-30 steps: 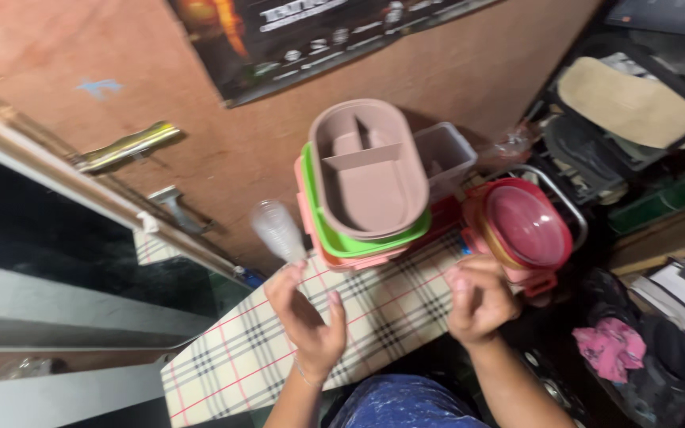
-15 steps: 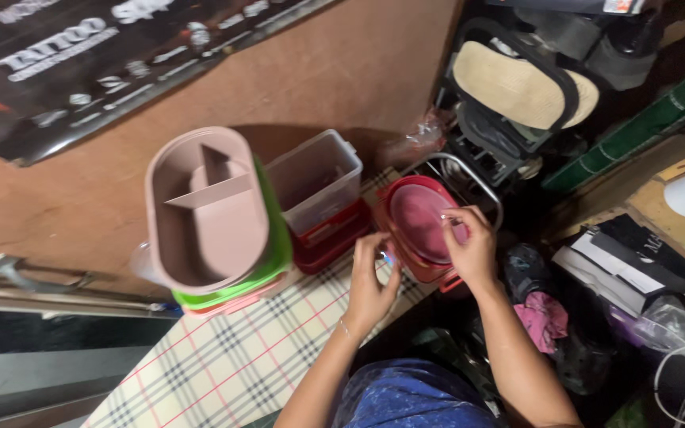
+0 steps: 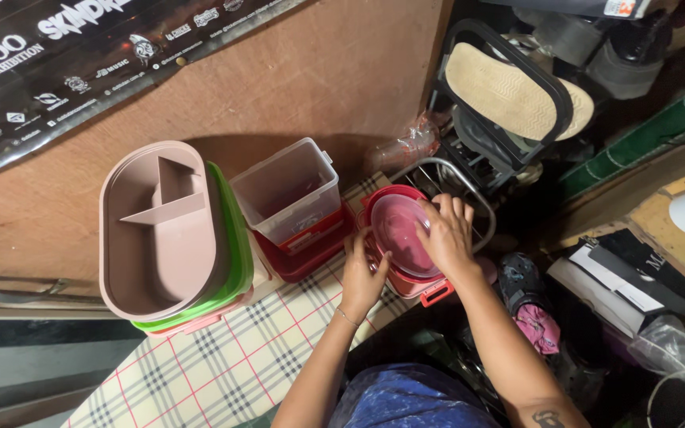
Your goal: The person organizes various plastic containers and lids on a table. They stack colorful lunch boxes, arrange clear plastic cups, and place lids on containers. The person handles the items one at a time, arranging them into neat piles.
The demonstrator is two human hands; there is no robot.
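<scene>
Both hands are on the round red container [image 3: 399, 238] at the right end of the checked tabletop [image 3: 223, 364]. The right hand [image 3: 447, 238] lies spread over its translucent pink lid [image 3: 398, 226], fingers [image 3: 457, 212] splayed and pressing flat rather than curled around anything. The left hand [image 3: 362, 273] cups the near left rim, fingers bent against the wall without quite closing. It looks like thin, light plastic, stiff enough to keep its shape but smooth and likely to slip, so the rim and the red clip [image 3: 435, 292] at the front seem the surest places to take hold. Just left sits a clear square tub [image 3: 287, 190] stacked in a red one [image 3: 303, 254]. Further left is a pink divided tray [image 3: 160, 226] stacked on a green one [image 3: 231, 246]. Behind the container stands a wire rack [image 3: 469, 186].
</scene>
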